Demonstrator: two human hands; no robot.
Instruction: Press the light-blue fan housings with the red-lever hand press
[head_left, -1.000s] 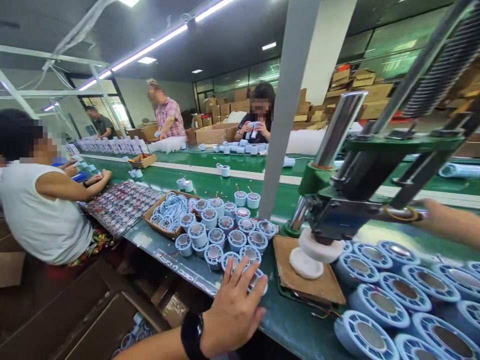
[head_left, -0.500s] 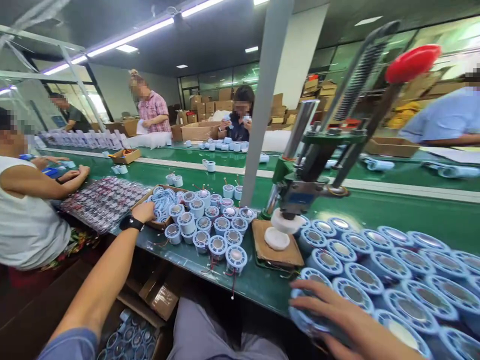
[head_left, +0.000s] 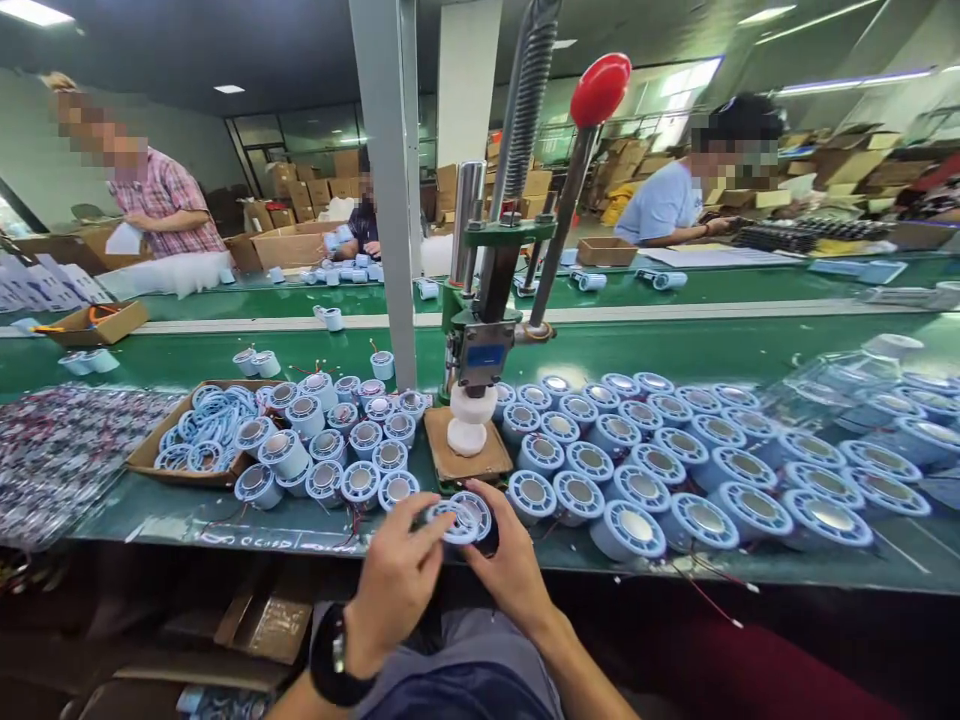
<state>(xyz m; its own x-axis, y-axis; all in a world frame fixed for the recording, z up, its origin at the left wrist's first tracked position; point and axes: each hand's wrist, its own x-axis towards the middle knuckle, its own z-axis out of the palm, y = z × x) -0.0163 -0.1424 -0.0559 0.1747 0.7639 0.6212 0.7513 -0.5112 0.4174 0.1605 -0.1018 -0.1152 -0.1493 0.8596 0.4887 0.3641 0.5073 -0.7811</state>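
Having moved from the cardboard box (head_left: pixel 146 464), the left hand (head_left: pixel 396 562) is now meeting the right hand (head_left: pixel 512 572), which is bringing a blue cylinder (head_left: pixel 483 514) over from the right-hand rows. The left grip is pinching a light blue ring (head_left: pixel 459 538) by the cylinder's top, their contact being unclear; the right grip is curling around the cylinder. Both pieces are sitting just before the lever press (head_left: pixel 486 352), near the front edge of the desk (head_left: pixel 187 512). Other cylinders are standing on either side.
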